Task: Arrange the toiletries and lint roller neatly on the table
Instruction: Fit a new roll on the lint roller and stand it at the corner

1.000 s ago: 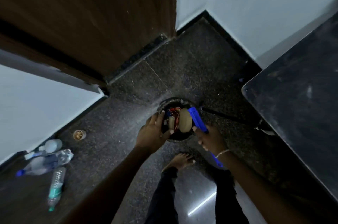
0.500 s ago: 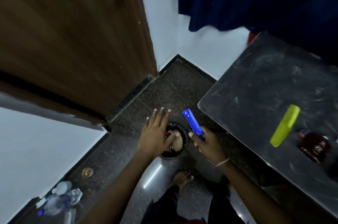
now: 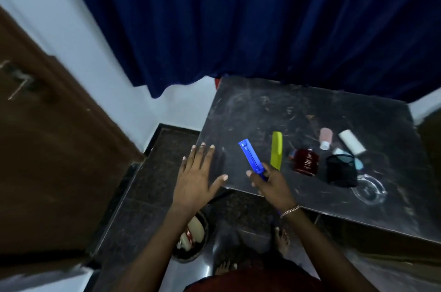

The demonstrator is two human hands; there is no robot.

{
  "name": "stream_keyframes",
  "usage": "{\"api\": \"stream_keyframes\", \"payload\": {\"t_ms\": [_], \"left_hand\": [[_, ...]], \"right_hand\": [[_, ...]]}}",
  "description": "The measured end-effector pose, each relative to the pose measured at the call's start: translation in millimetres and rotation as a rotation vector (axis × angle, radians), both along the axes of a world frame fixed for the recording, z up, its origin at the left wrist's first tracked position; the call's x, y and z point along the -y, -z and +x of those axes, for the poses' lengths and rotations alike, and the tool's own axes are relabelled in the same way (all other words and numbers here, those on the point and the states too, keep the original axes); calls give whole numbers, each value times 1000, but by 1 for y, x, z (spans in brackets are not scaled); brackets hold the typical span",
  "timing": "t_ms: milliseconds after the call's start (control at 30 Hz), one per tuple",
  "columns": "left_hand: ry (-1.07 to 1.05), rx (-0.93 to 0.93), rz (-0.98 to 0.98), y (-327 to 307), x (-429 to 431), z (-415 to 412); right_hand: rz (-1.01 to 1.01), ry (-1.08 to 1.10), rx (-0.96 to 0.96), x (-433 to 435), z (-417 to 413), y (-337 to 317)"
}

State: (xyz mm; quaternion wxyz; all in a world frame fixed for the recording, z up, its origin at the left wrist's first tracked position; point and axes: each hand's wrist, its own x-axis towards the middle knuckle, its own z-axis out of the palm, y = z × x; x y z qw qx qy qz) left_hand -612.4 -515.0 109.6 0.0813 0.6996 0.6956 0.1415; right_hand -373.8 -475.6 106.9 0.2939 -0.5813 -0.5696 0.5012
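Dark floor bowl (image 3: 191, 258), beige items (image 3: 195, 228) inside

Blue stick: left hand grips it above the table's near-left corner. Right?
No. In the head view the right hand grips the blue stick above the table's near-left corner; the left hand is open, holding nothing.

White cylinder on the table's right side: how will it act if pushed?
Probably rolls: the white cylinder looks round and lies on its side on the smooth table. Likely stiff and light, plastic by its look. It could bump the pink bottle nearby.
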Motion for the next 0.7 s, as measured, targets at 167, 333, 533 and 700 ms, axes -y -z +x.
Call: {"api": "stream_keyframes", "payload": {"t_ms": [167, 333, 533, 700], "left_hand": [[142, 5, 19, -8, -49, 63], [266, -12, 27, -16, -89, 131], [396, -23, -5, -18, -125, 217], [488, -46, -35, -14, -150, 283]], "right_hand": [[65, 119, -16, -25, 53, -15], [97, 240, 9, -40, 123, -18], [120, 381, 40, -50, 215, -18], [137, 478, 35, -55, 279, -21]]}}
